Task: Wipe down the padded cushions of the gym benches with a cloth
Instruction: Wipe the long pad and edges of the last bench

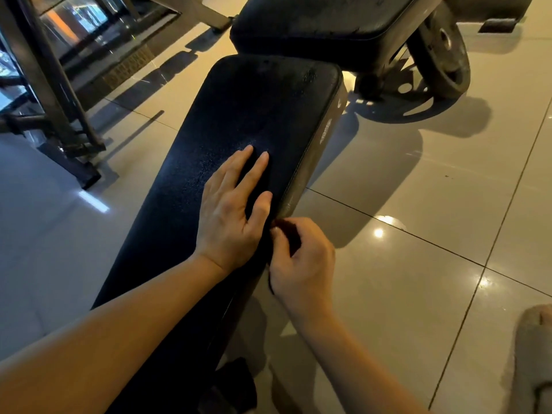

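Observation:
A long black padded bench cushion (254,109) runs from the bottom centre up to the middle of the view. My left hand (233,210) lies flat on its top near the right edge, fingers straight and spread. My right hand (304,264) is at the cushion's right side edge, just below the left thumb. Its fingers are curled round a small dark cloth (288,234) held against the side of the pad. The cloth is hard to tell apart from the black pad. A second black cushion (313,22) stands beyond the far end.
A weight plate (445,55) on a bar stands at the upper right. A dark metal rack frame (53,94) rises at the left. Glossy beige floor tiles (418,189) lie on both sides of the bench. A grey slipper (534,354) shows at the bottom right.

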Demonstrator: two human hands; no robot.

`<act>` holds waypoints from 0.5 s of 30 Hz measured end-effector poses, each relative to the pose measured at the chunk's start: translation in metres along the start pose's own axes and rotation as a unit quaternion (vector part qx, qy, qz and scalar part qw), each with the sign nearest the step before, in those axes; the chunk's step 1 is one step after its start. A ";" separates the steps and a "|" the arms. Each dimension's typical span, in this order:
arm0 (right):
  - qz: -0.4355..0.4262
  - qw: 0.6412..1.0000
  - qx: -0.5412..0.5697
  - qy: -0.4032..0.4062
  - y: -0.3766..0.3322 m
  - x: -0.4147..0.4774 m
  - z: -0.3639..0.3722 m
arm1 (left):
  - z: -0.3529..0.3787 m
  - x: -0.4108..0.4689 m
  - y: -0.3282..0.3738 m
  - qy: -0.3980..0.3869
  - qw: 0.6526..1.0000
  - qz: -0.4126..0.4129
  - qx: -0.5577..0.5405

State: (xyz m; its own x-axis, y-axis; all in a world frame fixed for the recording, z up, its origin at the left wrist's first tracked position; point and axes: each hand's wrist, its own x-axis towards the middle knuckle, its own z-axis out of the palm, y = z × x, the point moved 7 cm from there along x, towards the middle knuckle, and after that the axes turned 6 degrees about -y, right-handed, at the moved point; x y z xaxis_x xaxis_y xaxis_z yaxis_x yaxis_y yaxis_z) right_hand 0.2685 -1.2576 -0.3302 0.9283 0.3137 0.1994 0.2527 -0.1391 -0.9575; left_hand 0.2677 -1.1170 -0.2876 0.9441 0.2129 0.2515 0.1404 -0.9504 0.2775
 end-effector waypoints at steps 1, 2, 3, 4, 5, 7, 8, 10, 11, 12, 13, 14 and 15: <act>0.002 1.000 -0.007 0.014 0.002 0.015 -0.006 | 0.000 0.000 0.000 -0.002 1.000 0.000 0.000; 0.011 0.999 -0.012 0.039 0.006 0.032 -0.014 | -0.001 0.000 0.001 -0.002 1.000 0.001 0.001; 0.021 0.997 -0.018 0.067 0.011 0.049 -0.023 | -0.001 -0.002 0.001 0.000 1.000 0.002 0.004; 0.022 0.996 -0.017 0.085 0.015 0.061 -0.029 | -0.002 -0.002 0.001 0.002 1.000 0.004 0.006; 0.020 0.995 -0.020 0.091 0.016 0.064 -0.030 | -0.002 -0.003 0.001 0.003 1.000 0.003 0.007; 0.029 0.998 -0.014 0.055 0.014 0.040 -0.017 | -0.001 -0.003 0.000 0.002 1.000 -0.001 -0.004; 0.031 0.999 -0.004 0.025 0.008 0.021 -0.008 | -0.002 -0.003 -0.001 0.004 1.000 -0.002 -0.009; 0.021 1.000 0.014 -0.016 -0.006 -0.008 0.002 | -0.001 0.000 -0.002 0.006 1.000 0.003 -0.011; 0.020 1.000 0.009 -0.017 -0.005 -0.006 0.002 | -0.001 0.000 -0.002 0.006 1.000 0.005 -0.011; 0.024 1.000 -0.001 -0.007 0.002 0.007 -0.001 | -0.001 0.000 -0.002 0.007 1.000 0.004 -0.009; 0.039 0.999 -0.005 0.015 0.011 0.025 -0.007 | -0.001 -0.001 -0.002 0.006 1.000 0.004 -0.005; 0.064 0.997 -0.004 0.037 0.021 0.044 -0.017 | -0.001 -0.001 -0.001 0.004 1.000 0.003 0.000; 0.076 0.996 0.000 0.049 0.029 0.059 -0.024 | -0.001 -0.002 0.000 0.004 1.000 0.002 0.005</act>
State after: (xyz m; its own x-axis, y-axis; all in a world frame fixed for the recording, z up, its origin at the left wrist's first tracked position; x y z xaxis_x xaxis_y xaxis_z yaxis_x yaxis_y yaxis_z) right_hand 0.3375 -1.2655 -0.3409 0.9780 0.1963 0.0712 0.1071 -0.1786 -0.9781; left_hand 0.2657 -1.1168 -0.2873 0.9425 0.2103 0.2596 0.1391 -0.9535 0.2675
